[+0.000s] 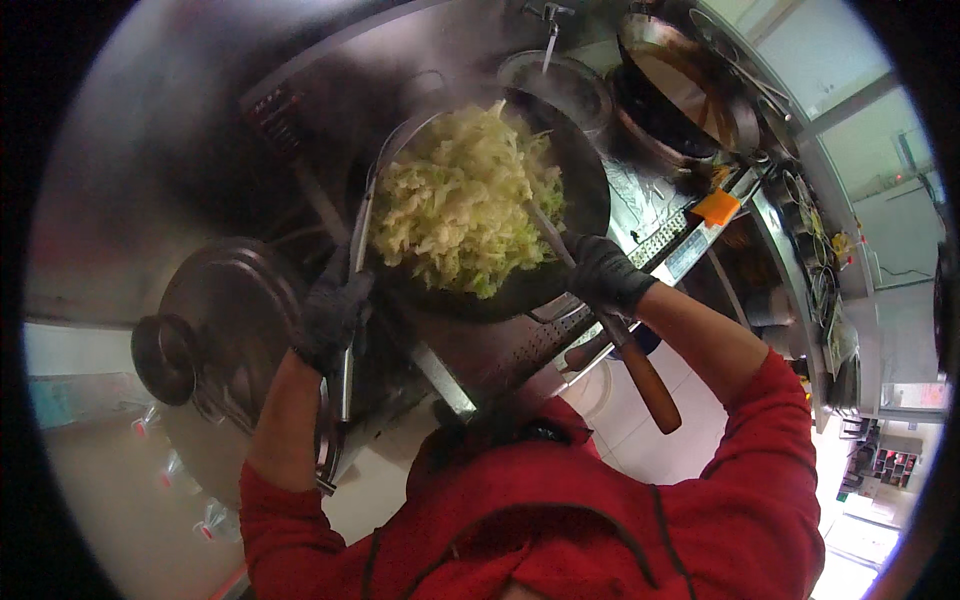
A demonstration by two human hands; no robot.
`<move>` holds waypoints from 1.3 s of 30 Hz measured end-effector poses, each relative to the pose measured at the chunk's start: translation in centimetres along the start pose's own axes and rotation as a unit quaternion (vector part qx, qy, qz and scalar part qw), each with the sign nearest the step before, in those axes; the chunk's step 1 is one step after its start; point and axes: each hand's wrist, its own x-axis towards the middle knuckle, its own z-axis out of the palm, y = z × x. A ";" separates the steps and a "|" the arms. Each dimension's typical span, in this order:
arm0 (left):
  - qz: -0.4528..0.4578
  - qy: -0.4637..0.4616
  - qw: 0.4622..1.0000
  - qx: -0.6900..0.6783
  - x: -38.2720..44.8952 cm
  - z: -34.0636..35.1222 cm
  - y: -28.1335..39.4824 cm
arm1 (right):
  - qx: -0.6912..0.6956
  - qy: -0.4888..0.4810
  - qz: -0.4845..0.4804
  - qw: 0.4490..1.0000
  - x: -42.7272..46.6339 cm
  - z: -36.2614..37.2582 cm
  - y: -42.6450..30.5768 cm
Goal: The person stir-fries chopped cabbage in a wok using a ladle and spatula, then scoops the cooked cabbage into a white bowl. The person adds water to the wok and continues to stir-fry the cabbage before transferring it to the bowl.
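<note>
Chopped pale green leafy vegetable, looking like cabbage (465, 202), is heaped in front of me above a large dark wok (589, 180), with steam around it. My left hand (334, 311), in a dark glove, grips the long metal handle (351, 375) of a round strainer whose rim (397, 142) curves round the left of the heap. In a dark glove too, my right hand (607, 276) holds the shaft of a wooden-handled cooking tool (651, 382). Its metal shaft reaches up to the vegetable, which hides its head.
A large round metal lid (225, 300) and a pot (163, 358) stand at the left. Beyond the wok, a faucet (551, 19) runs into a round basin (570, 82). Big pans (675, 90) stand at the upper right, near an orange object (716, 208) on the counter edge.
</note>
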 end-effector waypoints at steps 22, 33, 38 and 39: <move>0.028 -0.058 0.973 0.223 8.1 -2.2 3.8 | -0.156 0.082 0.134 0.975 -7.2 -3.3 3.8; -0.077 -0.064 0.990 0.098 8.2 -1.0 4.8 | 0.229 -0.021 0.204 0.952 4.8 2.0 2.1; -0.052 -0.070 0.988 0.129 4.9 -1.7 5.4 | 0.081 0.021 0.060 0.995 0.8 0.9 -1.2; -0.047 -0.070 0.987 0.137 4.3 -2.1 5.3 | 0.070 0.026 0.087 0.993 0.1 0.7 -2.1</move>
